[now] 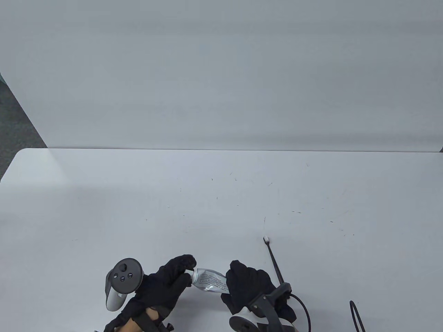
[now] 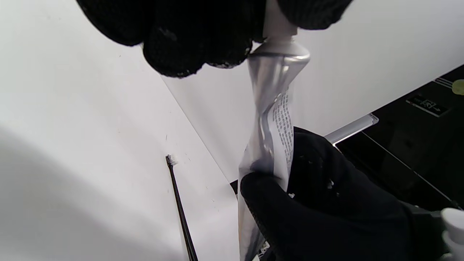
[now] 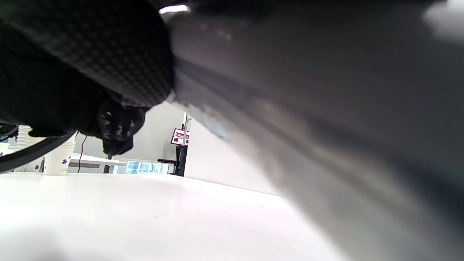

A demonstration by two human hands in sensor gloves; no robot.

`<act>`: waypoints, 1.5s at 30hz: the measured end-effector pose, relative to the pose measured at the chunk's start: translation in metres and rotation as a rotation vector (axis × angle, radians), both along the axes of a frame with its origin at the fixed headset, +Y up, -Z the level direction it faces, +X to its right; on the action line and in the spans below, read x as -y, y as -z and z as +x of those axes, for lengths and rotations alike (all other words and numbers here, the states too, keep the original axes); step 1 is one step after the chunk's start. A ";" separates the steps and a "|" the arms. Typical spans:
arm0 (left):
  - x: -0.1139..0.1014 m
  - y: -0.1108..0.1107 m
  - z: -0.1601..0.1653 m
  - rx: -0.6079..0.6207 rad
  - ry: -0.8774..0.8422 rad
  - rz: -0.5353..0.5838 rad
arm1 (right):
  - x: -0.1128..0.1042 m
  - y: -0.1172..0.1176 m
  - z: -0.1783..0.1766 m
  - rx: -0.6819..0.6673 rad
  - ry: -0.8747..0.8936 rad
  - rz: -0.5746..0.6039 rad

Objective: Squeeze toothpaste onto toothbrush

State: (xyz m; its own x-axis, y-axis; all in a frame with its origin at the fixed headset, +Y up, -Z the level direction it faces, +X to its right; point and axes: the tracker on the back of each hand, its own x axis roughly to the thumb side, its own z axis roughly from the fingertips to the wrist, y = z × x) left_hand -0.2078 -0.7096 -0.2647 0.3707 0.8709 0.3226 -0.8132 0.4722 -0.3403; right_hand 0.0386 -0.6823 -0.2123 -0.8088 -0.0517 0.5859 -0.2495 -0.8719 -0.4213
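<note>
A silver toothpaste tube [image 1: 207, 279] is held low above the table near its front edge, between both hands. My left hand [image 1: 187, 268] pinches the cap end of the tube. My right hand [image 1: 238, 280] grips its flat tail end. In the left wrist view the tube [image 2: 273, 108] looks twisted between the left fingers [image 2: 192, 36] and the right hand [image 2: 326, 203]. A thin black toothbrush [image 1: 274, 259] with a white head lies on the table just right of my right hand, untouched; it also shows in the left wrist view [image 2: 179, 206]. The right wrist view shows the tube [image 3: 308, 108] only as a blur.
The white table [image 1: 138, 207] ends at a far edge against a white wall. A black cable loop [image 1: 356, 316] lies at the front right. Paper cups [image 3: 58, 161] stand far off in the right wrist view.
</note>
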 end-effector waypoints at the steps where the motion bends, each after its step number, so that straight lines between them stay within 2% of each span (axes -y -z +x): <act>1: -0.001 -0.001 0.000 -0.073 0.045 0.035 | 0.000 0.000 0.000 -0.001 -0.002 0.001; 2: -0.003 -0.002 -0.001 -0.151 0.110 0.091 | 0.001 0.000 0.000 -0.001 -0.008 -0.003; 4: -0.002 -0.002 -0.005 -0.190 0.131 0.078 | 0.000 0.000 -0.001 -0.005 -0.010 -0.005; 6: 0.003 0.000 -0.005 -0.080 0.029 -0.010 | -0.001 0.000 -0.001 -0.006 -0.001 0.001; 7: 0.002 0.001 -0.002 0.019 -0.022 -0.030 | -0.001 0.001 0.000 -0.004 0.006 -0.007; 8: 0.001 0.001 -0.002 0.045 -0.026 -0.031 | 0.000 0.001 0.000 -0.004 0.007 -0.010; 10: -0.003 -0.002 0.000 -0.102 0.026 0.043 | 0.001 0.002 0.001 -0.003 -0.009 -0.009; 13: -0.004 -0.002 -0.005 -0.205 0.137 0.085 | 0.002 0.001 0.000 -0.009 -0.016 -0.017; 14: 0.000 -0.001 -0.007 -0.196 0.122 0.042 | 0.002 0.002 0.000 -0.008 -0.013 -0.017; 15: 0.004 0.000 -0.006 -0.128 0.066 -0.016 | 0.002 0.003 0.001 -0.006 -0.003 -0.020; 17: 0.005 0.003 -0.001 0.036 -0.035 -0.061 | 0.002 0.005 0.003 -0.002 0.011 -0.031; 18: 0.003 0.002 0.000 0.062 -0.058 -0.063 | 0.003 0.006 0.005 0.001 0.016 -0.040; 20: -0.002 0.001 -0.001 -0.045 -0.061 0.020 | 0.004 0.007 0.007 0.002 0.015 -0.048; 22: -0.003 0.000 -0.002 -0.073 -0.026 0.043 | 0.003 0.007 0.006 0.001 0.009 -0.050; 27: -0.001 -0.001 -0.006 -0.193 0.054 0.032 | 0.004 0.006 0.005 -0.006 0.007 -0.053; 28: 0.001 0.000 -0.006 -0.155 0.031 0.007 | 0.004 0.006 0.005 -0.006 0.004 -0.054; 30: 0.003 0.002 -0.001 0.024 -0.081 -0.051 | 0.005 0.006 0.005 -0.004 0.007 -0.051; 33: -0.001 0.001 0.000 0.048 -0.086 -0.016 | 0.005 0.007 0.005 -0.006 0.016 -0.054; 34: -0.005 -0.001 -0.001 -0.032 -0.050 0.052 | 0.006 0.006 0.005 -0.010 0.018 -0.055; 38: -0.005 -0.002 -0.006 -0.180 0.055 0.067 | 0.006 0.005 0.003 -0.012 0.008 -0.054; 39: -0.004 -0.001 -0.007 -0.175 0.054 0.066 | 0.006 0.005 0.004 -0.015 0.012 -0.058; 41: 0.001 0.001 -0.004 -0.016 -0.040 -0.031 | 0.007 0.005 0.003 -0.008 0.003 -0.057; 43: 0.000 0.003 -0.002 0.096 -0.084 -0.056 | 0.006 0.006 0.004 -0.008 0.010 -0.061; 45: -0.003 0.002 -0.004 0.011 -0.073 0.013 | 0.006 0.006 0.005 -0.006 0.013 -0.061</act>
